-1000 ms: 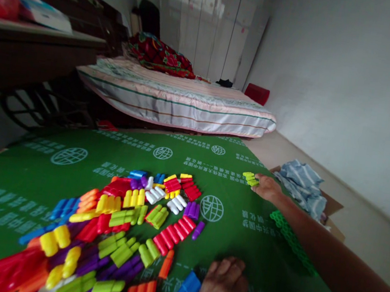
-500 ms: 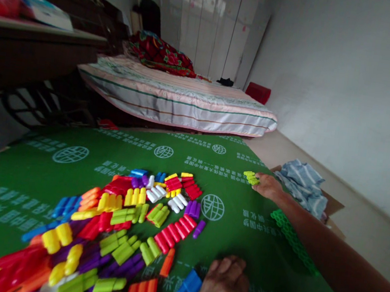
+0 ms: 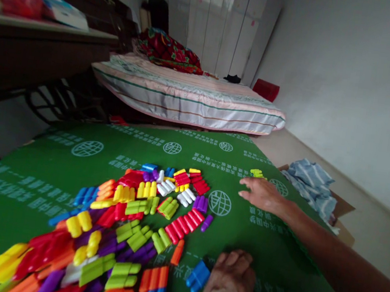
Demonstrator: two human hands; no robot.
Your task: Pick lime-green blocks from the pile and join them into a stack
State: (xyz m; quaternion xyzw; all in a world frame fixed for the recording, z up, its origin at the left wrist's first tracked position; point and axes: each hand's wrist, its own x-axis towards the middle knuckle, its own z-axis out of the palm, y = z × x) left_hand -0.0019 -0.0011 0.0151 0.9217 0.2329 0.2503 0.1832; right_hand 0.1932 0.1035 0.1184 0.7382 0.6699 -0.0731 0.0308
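Observation:
My right hand (image 3: 262, 193) reaches out over the right side of the green board (image 3: 107, 161), open, its fingers apart and pointing left. Just beyond it lies a yellow-green piece of joined plastic blocks (image 3: 256, 173), partly hidden behind the hand. A bare foot (image 3: 229, 284) rests on the board at the bottom, beside a blue block piece (image 3: 198, 277). Left of the foot spreads a pile of colourful plastic blocks, among them a red row (image 3: 184, 225) and an orange-and-blue piece (image 3: 153, 288). My left hand is out of view.
A bed (image 3: 187, 94) with a striped cover stands past the board's far edge. Blue striped cloth (image 3: 310, 183) lies on cardboard at the right. A dark wooden table (image 3: 45, 50) stands at the left. A green strip on the board is mostly hidden under my forearm.
My right hand has let go of the yellow-green block piece, left it on the board, and drawn back nearer. The view has shifted slightly left.

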